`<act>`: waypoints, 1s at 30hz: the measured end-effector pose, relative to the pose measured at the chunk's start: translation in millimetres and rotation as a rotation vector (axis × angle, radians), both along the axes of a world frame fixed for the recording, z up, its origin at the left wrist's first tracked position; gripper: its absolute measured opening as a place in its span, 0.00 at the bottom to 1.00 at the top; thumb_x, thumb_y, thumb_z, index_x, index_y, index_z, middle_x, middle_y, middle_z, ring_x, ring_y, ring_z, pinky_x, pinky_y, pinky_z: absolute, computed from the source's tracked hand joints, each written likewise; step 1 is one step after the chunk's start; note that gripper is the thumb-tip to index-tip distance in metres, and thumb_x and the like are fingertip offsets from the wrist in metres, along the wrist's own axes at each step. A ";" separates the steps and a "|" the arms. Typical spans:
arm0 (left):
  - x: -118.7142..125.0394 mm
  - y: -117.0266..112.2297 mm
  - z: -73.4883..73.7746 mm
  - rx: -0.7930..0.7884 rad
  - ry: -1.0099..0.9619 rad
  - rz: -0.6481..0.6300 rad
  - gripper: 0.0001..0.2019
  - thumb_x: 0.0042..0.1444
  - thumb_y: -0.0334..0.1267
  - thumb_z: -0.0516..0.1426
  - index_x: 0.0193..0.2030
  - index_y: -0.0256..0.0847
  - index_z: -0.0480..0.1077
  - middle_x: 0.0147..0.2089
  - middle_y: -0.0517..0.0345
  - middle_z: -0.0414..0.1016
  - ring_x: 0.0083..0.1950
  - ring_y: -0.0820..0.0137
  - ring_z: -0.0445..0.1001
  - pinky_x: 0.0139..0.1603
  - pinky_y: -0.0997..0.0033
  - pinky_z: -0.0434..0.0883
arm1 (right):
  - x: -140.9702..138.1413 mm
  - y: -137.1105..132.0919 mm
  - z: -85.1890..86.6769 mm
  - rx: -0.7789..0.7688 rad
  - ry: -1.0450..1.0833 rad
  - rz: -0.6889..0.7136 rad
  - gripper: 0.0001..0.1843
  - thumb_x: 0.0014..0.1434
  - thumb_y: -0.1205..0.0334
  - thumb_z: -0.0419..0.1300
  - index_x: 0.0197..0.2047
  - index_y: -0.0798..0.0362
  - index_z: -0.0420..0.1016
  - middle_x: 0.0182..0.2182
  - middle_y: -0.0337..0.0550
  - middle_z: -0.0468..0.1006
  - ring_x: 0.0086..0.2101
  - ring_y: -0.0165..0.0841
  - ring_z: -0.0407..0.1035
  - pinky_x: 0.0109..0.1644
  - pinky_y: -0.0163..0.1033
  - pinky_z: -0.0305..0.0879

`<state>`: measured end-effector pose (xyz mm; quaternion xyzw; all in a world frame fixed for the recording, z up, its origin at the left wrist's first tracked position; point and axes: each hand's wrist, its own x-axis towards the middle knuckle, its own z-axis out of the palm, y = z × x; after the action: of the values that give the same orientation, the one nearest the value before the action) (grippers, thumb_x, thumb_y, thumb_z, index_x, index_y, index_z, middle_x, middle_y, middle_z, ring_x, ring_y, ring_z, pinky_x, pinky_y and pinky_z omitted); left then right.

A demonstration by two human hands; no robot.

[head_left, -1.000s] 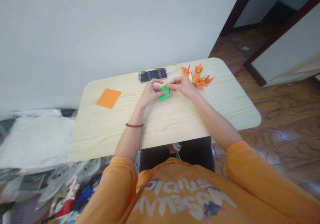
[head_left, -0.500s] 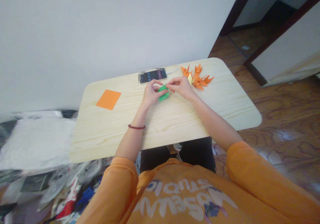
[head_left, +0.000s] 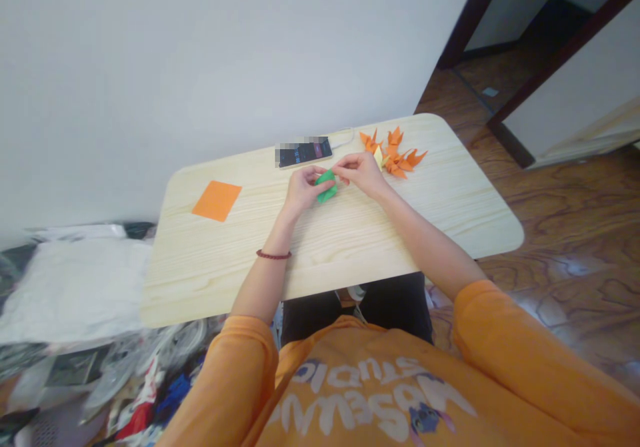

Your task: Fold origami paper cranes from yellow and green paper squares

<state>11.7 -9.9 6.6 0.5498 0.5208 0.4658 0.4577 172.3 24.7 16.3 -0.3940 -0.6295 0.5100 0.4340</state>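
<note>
A small piece of folded green paper (head_left: 327, 187) is held just above the light wooden table (head_left: 350, 234), near its far middle. My left hand (head_left: 301, 189) grips its left side with curled fingers. My right hand (head_left: 361, 170) pinches its upper right edge with thumb and fingertips. Both hands are closed on the paper. A dark red bead bracelet (head_left: 273, 255) circles my left wrist.
A flat orange paper square (head_left: 217, 200) lies on the table's left part. A phone (head_left: 304, 152) with a cable sits at the far edge. Several folded orange paper figures (head_left: 395, 152) lie right of my hands. Clutter and white bags (head_left: 70, 287) crowd the floor at left.
The green paper has been folded narrower between my hands, which stay in nearly the same spot. The view has shifted slightly.
</note>
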 end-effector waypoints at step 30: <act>1.7 3.4 -3.9 0.047 -0.210 0.180 0.13 0.40 0.45 0.67 0.29 0.39 0.76 0.29 0.60 0.76 0.30 0.74 0.71 0.34 0.73 0.69 | -0.1 1.2 -3.3 -0.068 -0.057 0.026 0.15 0.46 0.52 0.67 0.25 0.57 0.74 0.14 0.33 0.66 0.16 0.22 0.55 0.19 0.32 0.49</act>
<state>13.3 -6.5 2.7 0.4594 0.5062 0.5721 0.4532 172.2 26.0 13.0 -0.4149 -0.6289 0.5253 0.3955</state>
